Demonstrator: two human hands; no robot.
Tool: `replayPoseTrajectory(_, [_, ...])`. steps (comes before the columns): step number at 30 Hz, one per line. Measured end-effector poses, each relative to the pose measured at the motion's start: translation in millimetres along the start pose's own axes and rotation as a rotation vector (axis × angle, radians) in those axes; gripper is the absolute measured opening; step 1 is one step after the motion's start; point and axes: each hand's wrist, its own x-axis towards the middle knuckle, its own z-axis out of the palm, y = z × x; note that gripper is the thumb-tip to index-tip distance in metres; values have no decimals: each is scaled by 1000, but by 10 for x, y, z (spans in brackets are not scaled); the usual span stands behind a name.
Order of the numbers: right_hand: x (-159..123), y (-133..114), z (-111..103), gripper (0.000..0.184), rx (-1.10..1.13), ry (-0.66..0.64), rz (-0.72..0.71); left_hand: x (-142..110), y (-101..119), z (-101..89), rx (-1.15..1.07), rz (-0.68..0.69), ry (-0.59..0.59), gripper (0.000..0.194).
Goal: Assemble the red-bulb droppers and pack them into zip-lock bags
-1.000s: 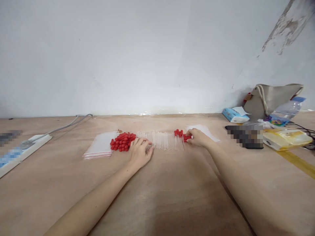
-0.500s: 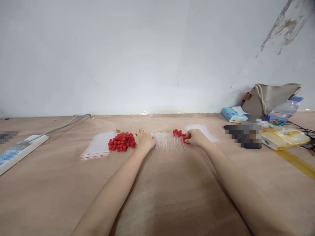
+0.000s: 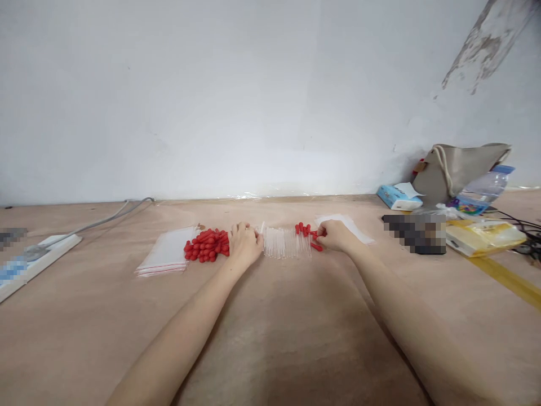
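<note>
My left hand [image 3: 245, 243] is closed at the left end of a row of thin clear dropper tubes [image 3: 276, 242], its fingertips on a tilted tube. Beside its knuckles lies a heap of red rubber bulbs [image 3: 207, 245]. My right hand [image 3: 333, 235] is closed at the row's right end, thumb and fingers pinched on a red bulb [image 3: 313, 233]; its fingertips are partly hidden. Several red bulbs [image 3: 302, 228] cap tubes at that end. One loose-looking red bulb [image 3: 316, 247] lies just below the right fingertips.
Clear zip bags [image 3: 164, 251] are stacked left of the heap; a white sheet or bag [image 3: 349, 225] lies behind my right hand. Farther right are a tissue pack [image 3: 397, 197], a blurred dark object [image 3: 416, 234], a yellow pack [image 3: 486, 238] and a grey bag [image 3: 460, 169]. A power strip [image 3: 42, 262] sits left.
My left hand has turned slightly, and a tilted tube now shows at its fingertips. The red bulbs by my right hand have shifted; one now lies apart below the fingers.
</note>
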Motion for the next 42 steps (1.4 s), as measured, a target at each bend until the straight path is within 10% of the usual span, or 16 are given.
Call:
replayPoseTrajectory(9, [28, 48, -103, 26, -66, 67, -90, -462, -340, -49, -220, 476, 120, 15])
replayPoseTrajectory(23, [-463, -613, 669, 15, 617, 275, -576, -578, -394, 39, -279, 492, 124, 15])
replayPoseTrajectory(42, [-507, -628, 775, 14, 641, 319, -670, -593, -417, 88, -328, 700, 156, 27])
